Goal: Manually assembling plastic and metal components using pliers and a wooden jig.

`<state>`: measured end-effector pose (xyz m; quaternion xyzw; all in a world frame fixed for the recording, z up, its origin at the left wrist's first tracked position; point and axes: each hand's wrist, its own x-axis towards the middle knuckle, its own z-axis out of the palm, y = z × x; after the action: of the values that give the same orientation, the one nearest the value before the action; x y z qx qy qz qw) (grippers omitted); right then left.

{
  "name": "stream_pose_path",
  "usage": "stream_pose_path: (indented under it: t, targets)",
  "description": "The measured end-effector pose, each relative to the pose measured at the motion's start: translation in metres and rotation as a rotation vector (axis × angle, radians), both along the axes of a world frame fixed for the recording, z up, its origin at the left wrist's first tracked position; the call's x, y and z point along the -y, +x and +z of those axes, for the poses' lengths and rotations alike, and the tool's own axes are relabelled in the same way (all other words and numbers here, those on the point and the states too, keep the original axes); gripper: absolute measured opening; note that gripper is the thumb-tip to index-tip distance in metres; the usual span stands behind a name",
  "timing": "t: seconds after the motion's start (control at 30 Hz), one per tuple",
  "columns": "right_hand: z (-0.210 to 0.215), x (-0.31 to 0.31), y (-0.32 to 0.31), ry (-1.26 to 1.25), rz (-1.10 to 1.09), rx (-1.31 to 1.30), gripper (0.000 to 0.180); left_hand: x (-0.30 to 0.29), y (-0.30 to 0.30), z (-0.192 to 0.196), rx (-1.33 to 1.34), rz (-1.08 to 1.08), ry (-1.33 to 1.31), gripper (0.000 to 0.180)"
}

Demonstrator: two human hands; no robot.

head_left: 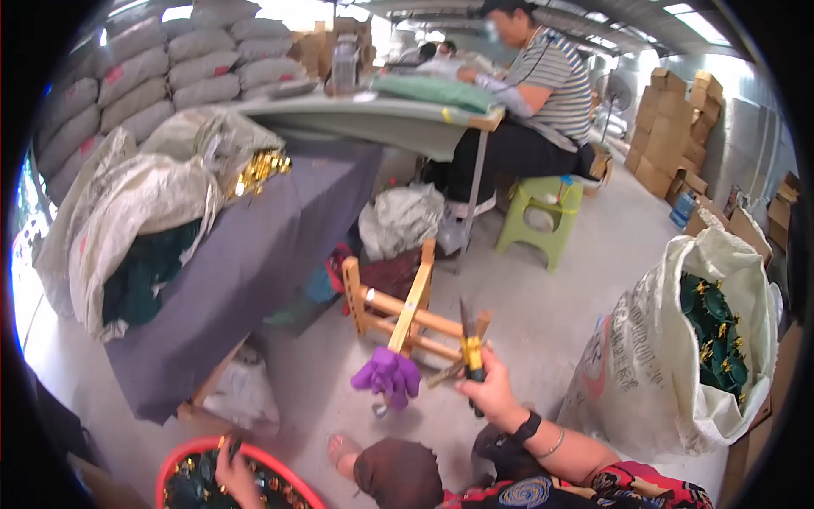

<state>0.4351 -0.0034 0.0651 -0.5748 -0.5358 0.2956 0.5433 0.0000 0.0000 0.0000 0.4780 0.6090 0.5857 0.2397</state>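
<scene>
R hand point(492, 392): fingers closed round yellow-and-blk-handled tool point(472, 352), thin metal end up, just R of wooden frame point(413, 307) w/ purple cloth point(388, 377) at near end. L hand point(236, 477): over red tub point(193, 444) of dk green pieces point(188, 492), fingers pinching small dk piece point(234, 447). White woven sack point(627, 373) far R.

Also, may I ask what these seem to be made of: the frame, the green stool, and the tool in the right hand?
Frame: probably wood, slightly glossy; its bars are yellowish-brown. Green stool: likely moulded plastic, smooth and evenly coloured. Tool in the right hand: dark, narrow tip, perhaps metal; yellow-and-dark grip, maybe plastic or rubber, too small to confirm.
</scene>
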Motion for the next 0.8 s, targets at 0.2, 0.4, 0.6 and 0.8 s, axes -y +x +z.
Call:
stream_pose_path:
  t: [0.2,0.4,0.6,0.8]
  targets:
    - [0.036,0.008,-0.014,-0.06,-0.029,-0.221,0.044,-0.034,0.129,0.047,-0.234,-0.343,0.189,0.039]
    - [0.054,-0.008,-0.026,0.061,0.028,-0.081,0.042,-0.077,0.199,-0.001,-0.507,-0.542,0.379,0.042]
    - [0.081,-0.033,-0.044,0.065,0.219,0.106,0.044,-0.083,0.214,-0.018,-0.684,-0.511,0.4,0.04]
    - [0.058,-0.066,-0.058,0.205,0.332,0.382,0.049,-0.087,0.214,-0.018,-0.71,-0.506,0.411,0.039]
